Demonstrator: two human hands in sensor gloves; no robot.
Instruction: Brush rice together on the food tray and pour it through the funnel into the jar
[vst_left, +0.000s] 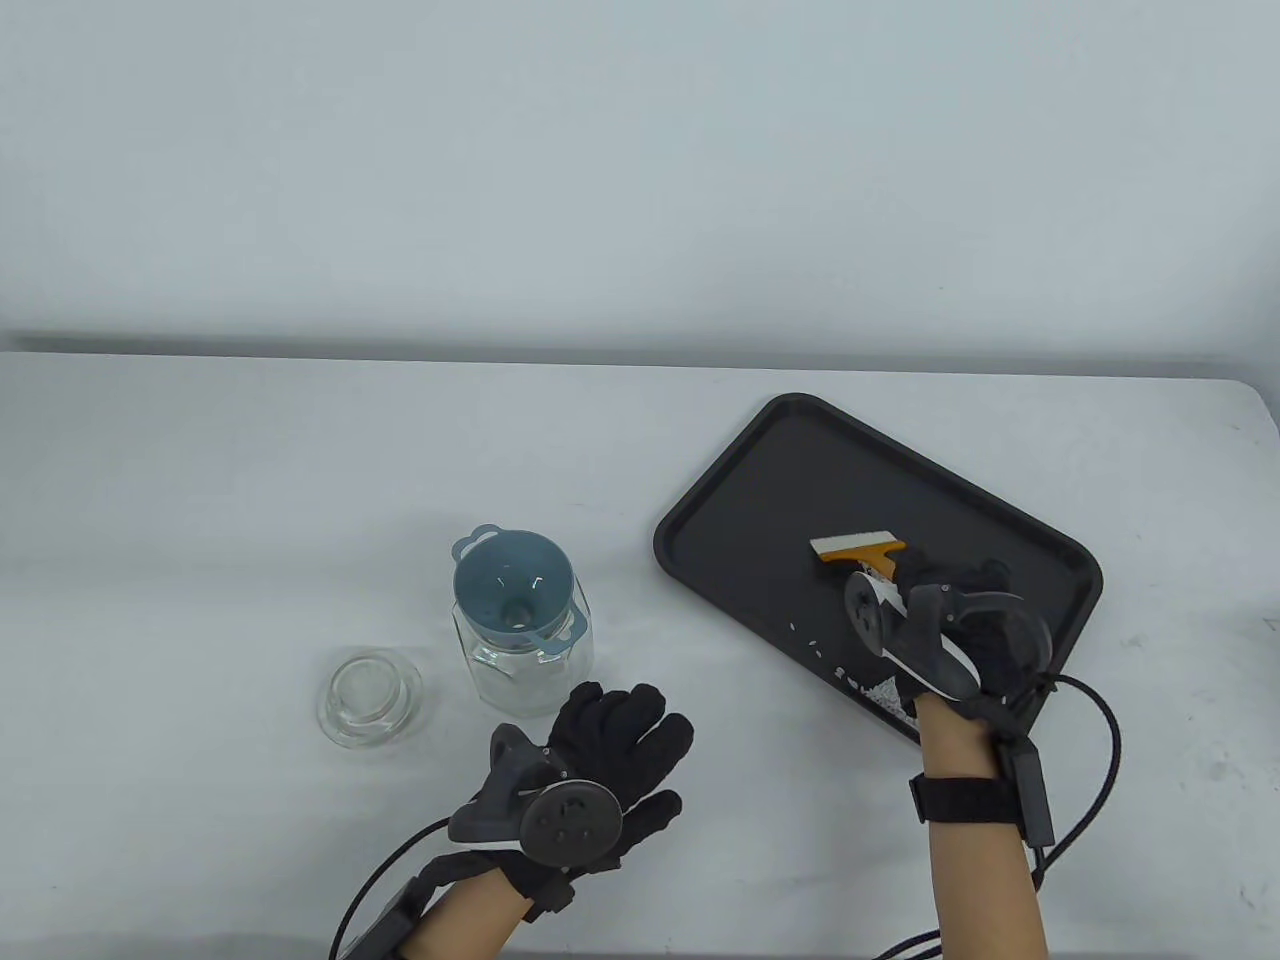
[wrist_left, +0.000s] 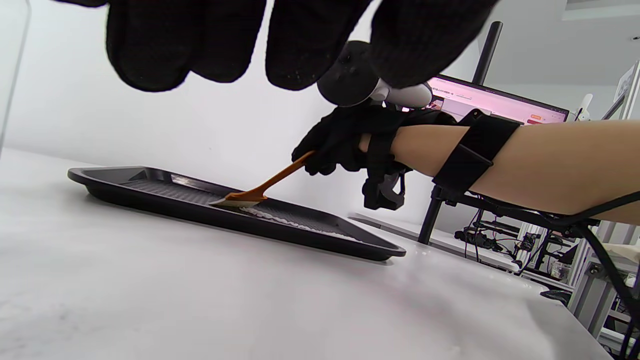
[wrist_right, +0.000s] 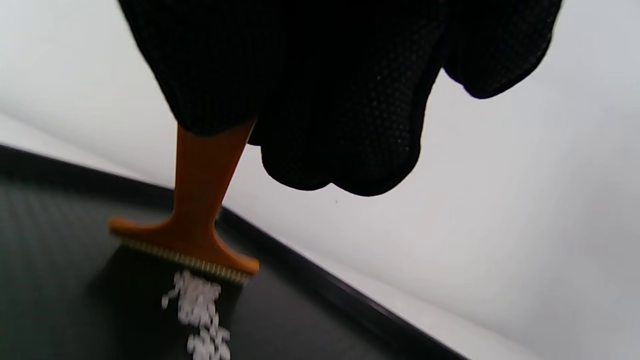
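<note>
A black food tray (vst_left: 760, 480) lies at the right of the table, turned at an angle. My right hand (vst_left: 955, 600) grips the orange handle of a small brush (vst_left: 858, 549) whose pale bristles press on the tray floor. White rice (vst_left: 880, 690) lies in a streak along the tray's near edge, partly hidden by my wrist; in the right wrist view rice (wrist_right: 200, 310) trails from the brush (wrist_right: 200, 220). A glass jar (vst_left: 525, 660) with a blue funnel (vst_left: 515, 590) in its mouth stands left of the tray. My left hand (vst_left: 620, 745) rests flat on the table beside the jar, holding nothing.
A clear glass lid (vst_left: 368, 697) lies on the table left of the jar. A cable (vst_left: 1100, 740) loops from my right wrist over the table. In the left wrist view a monitor (wrist_left: 495, 102) and a stand pole (wrist_left: 450, 165) are beyond the table's right end.
</note>
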